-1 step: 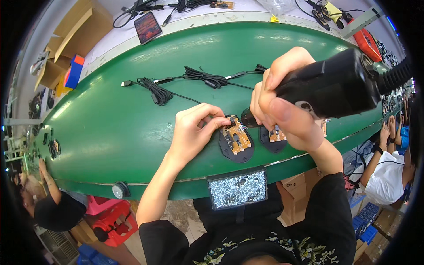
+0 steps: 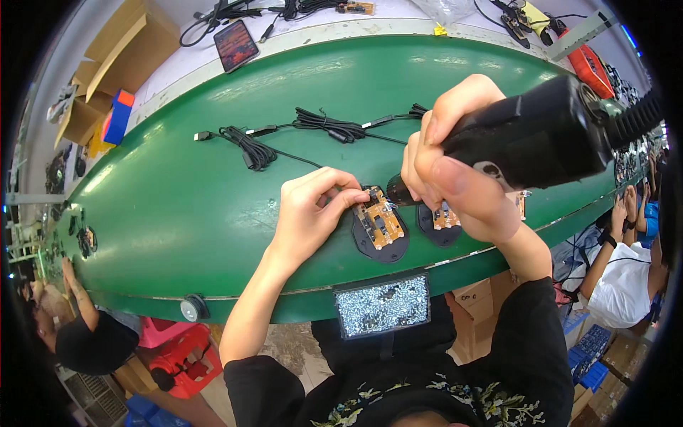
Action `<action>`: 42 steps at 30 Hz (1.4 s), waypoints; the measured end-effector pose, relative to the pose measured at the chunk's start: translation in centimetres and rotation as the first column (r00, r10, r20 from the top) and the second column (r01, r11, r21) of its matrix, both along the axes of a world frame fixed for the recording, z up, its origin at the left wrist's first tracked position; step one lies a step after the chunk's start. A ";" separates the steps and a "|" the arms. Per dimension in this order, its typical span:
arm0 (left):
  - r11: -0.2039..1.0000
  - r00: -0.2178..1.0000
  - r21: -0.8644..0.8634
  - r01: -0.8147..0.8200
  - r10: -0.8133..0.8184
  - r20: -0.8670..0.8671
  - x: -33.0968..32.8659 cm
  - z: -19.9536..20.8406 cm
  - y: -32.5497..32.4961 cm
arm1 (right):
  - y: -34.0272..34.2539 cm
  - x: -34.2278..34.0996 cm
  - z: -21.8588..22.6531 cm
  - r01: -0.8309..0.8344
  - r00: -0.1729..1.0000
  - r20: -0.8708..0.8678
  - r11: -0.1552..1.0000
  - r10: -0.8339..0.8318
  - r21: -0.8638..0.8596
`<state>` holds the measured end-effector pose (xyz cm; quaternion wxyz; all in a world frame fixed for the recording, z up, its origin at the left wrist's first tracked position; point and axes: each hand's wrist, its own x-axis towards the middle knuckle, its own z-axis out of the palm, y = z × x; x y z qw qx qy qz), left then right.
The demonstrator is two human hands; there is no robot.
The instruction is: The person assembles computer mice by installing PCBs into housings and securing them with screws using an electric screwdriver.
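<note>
My right hand (image 2: pixel 462 156) is wrapped around a black electric screwdriver (image 2: pixel 526 135), held nearly level with its tip end pointing left. The tip end is close to a tan circuit board (image 2: pixel 383 226) seated on a black mouse base (image 2: pixel 388 254). The exact contact point is hard to make out. My left hand (image 2: pixel 313 210) is closed in a pinch at the upper left edge of this base, where its cable enters. Partly behind my right hand lies a second mouse base (image 2: pixel 440 233) with a similar board.
Bundled black cables (image 2: pixel 331 124) stretch across the green conveyor belt (image 2: pixel 213 213) beyond my hands. A tray of small screws (image 2: pixel 384 307) sits at the near edge. On the far ledge are a phone (image 2: pixel 236 45) and a cardboard box (image 2: pixel 131 50). Other people work at both sides.
</note>
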<state>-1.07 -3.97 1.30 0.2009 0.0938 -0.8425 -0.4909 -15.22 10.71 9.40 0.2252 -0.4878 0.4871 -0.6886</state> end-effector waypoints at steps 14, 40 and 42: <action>0.998 0.999 -0.061 0.036 -0.038 -0.038 0.2 0.0 0.2 | 0.8 0.4 1.3 -0.049 0.999 0.011 0.982 0.048 0.184; 0.993 0.992 0.069 0.095 -0.089 -0.090 0.7 0.0 2.5 | 1.8 -0.4 3.6 -0.051 0.977 0.199 0.987 0.082 -0.154; 0.982 0.992 0.154 0.110 -0.100 -0.074 0.8 -0.2 3.2 | 1.9 -0.6 3.4 -0.073 0.967 0.230 0.986 0.107 -0.151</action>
